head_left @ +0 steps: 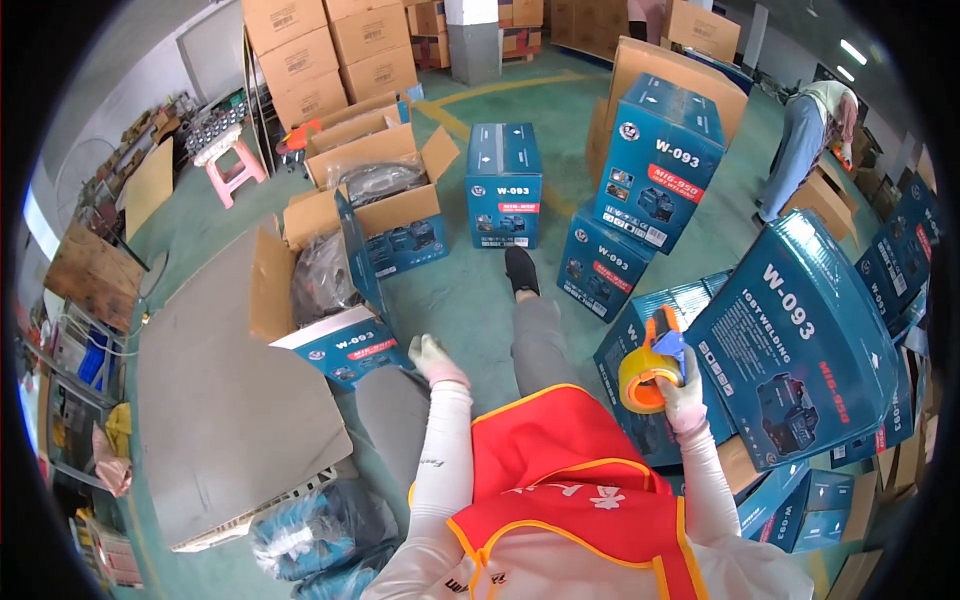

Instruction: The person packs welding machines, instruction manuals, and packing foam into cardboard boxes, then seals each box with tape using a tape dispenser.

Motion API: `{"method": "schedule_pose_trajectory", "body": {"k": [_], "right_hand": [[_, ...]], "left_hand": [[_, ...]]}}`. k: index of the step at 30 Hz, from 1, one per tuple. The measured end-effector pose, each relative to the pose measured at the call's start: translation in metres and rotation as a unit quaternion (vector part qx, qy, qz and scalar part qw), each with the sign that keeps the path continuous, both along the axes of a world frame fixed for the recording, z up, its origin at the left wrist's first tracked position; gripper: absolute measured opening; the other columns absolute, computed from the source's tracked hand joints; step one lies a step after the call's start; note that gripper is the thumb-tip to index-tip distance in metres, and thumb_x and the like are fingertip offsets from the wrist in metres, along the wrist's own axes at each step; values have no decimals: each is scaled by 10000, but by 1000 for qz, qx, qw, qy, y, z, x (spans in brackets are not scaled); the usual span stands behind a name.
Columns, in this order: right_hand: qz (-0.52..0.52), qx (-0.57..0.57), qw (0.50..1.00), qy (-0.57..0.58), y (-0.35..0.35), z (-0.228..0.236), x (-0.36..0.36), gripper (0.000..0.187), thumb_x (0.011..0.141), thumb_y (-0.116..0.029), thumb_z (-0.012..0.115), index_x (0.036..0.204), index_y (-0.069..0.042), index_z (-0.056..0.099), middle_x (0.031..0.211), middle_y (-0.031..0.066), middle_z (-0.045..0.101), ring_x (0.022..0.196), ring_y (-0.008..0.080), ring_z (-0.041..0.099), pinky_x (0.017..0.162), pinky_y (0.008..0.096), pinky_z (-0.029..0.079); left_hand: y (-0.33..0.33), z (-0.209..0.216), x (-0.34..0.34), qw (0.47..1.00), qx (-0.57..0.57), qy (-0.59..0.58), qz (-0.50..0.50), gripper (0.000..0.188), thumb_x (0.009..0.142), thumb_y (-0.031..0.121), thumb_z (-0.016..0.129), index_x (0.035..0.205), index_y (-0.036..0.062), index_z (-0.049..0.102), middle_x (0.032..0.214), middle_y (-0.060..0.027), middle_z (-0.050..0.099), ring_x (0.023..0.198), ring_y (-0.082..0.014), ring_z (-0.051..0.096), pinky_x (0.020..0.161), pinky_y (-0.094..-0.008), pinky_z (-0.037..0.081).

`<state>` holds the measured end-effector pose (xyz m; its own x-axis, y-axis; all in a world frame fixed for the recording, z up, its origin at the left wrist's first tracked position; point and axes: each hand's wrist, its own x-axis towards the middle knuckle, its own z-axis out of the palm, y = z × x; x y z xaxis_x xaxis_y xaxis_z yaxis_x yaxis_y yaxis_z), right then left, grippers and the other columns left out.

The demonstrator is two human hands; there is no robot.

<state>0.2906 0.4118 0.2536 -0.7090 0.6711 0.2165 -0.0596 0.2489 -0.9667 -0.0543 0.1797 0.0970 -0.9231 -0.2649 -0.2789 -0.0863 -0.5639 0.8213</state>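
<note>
1. At one-to-two o'clock from the torso, the gloved right hand [684,402] is gripping an orange-and-blue tape dispenser [657,358], fingers closing round it, partly hidden.
2. At ten-to-eleven, the gloved left hand [436,362] is hovering just beside an open blue box [352,348]; whether its fingers are pressing together, I cannot tell.
3. Farther, at twelve, a closed blue box [505,205] is standing upright.
4. Farthest, at one, a co-worker [798,150] is bending over.
</note>
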Motion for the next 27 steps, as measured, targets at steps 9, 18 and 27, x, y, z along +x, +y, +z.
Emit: {"method": "schedule_pose_trajectory", "body": {"k": [9, 18, 27], "right_hand": [[-66, 10, 997, -36, 13, -20, -6, 560, 796, -45, 654, 1304, 19, 428, 1138, 152, 572, 1078, 207, 561, 967, 319, 432], [-178, -64, 966, -177, 42, -58, 16, 557, 796, -69, 712, 1284, 23, 458, 1092, 168, 615, 977, 216, 617, 878, 313, 490], [-203, -23, 968, -145, 136, -85, -50, 529, 823, -110, 720, 1268, 53, 484, 1033, 128, 638, 898, 175, 615, 800, 293, 509]], "left_hand": [[-6, -2, 17, 978, 3, 4, -207, 251, 861, 171, 547, 1091, 89, 485, 730, 28, 452, 604, -96, 421, 536, -277, 335], [0, -9, 25, 962, -125, -67, -232, 470, 877, 245, 568, 1294, 79, 429, 1058, -65, 566, 931, -192, 546, 713, -321, 417], [-24, -64, 3, 920, -203, -114, -315, 379, 909, 223, 587, 1232, 45, 502, 928, -42, 572, 777, -130, 515, 661, -295, 436]]}}
